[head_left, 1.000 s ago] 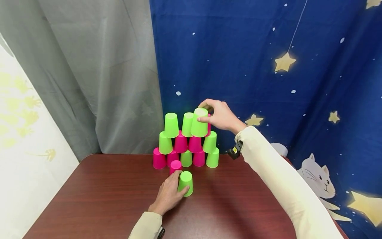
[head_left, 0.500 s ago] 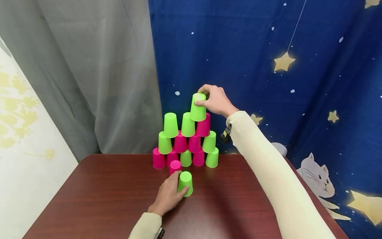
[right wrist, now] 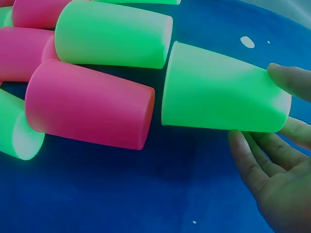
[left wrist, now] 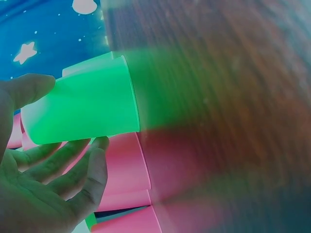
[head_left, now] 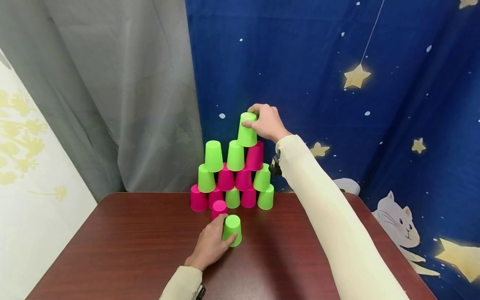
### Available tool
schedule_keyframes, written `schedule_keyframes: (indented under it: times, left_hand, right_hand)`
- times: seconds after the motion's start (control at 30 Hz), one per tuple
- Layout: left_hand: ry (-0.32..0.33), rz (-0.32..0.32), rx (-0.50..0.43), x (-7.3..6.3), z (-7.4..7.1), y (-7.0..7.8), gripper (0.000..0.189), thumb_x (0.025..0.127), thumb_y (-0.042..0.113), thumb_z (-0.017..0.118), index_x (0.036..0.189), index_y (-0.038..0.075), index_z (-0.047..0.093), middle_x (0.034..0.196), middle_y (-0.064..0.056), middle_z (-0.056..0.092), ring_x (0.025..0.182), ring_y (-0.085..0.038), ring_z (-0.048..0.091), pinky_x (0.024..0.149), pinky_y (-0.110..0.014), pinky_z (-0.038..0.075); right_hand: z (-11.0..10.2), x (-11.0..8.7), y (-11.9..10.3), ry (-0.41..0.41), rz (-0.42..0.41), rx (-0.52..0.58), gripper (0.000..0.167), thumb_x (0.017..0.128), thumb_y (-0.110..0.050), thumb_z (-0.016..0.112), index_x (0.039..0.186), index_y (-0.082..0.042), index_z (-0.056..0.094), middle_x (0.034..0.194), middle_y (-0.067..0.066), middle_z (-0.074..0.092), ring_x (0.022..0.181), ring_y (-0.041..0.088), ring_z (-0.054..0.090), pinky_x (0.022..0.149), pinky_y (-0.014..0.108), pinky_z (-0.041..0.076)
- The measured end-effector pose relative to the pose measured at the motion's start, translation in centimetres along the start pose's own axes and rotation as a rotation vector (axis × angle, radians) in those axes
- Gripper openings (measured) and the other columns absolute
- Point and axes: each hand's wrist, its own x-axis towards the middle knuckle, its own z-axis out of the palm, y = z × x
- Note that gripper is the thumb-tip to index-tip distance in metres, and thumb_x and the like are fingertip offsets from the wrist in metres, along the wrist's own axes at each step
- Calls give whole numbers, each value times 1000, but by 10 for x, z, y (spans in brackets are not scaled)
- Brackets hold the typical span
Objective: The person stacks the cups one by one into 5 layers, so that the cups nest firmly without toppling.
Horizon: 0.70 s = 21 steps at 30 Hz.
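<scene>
My right hand pinches an upside-down green cup between thumb and fingers. This cup is at the top of a cup pyramid, above the joint between a green cup and a pink cup. In the right wrist view its rim lies very near their bases; contact is hard to tell. Another green cup stands at the left of that tier. On the table, my left hand grips a second upside-down green cup by its sides. Just behind it stands a pink cup, partly hidden by the fingers.
Below are two wider tiers of pink and green cups, including a green cup and a bottom pink cup. They stand near the back edge of the brown table. A blue star-patterned curtain and a grey curtain hang behind.
My right hand has raised its green cup from in front of the third tier to above it, then shifted slightly left. My left hand and its cup have stayed in place.
</scene>
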Motion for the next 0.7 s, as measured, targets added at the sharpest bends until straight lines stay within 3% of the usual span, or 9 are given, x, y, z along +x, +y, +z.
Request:
schedule_keyframes:
  times: [0.17,0.7]
  left_hand:
    - [-8,-19,-7,-3,1,1,51,81,26,82,122,8,58,103,-2,68,89,-15,65,74,-35,55]
    - [8,2,-3,-5,-1,3,52,79,27,83,122,9,59,102,-1,68,87,-14,64,73,-34,55]
  right_hand:
    - [5,-1,2,-2,24,3,44,93,-26,72,130,-5,62,124,12,66,104,25,59,90,38,57]
    - [7,0,10,-19,32,-27,54,94,-31,70,140,-7,55,135,13,61,114,26,59,96,40,57]
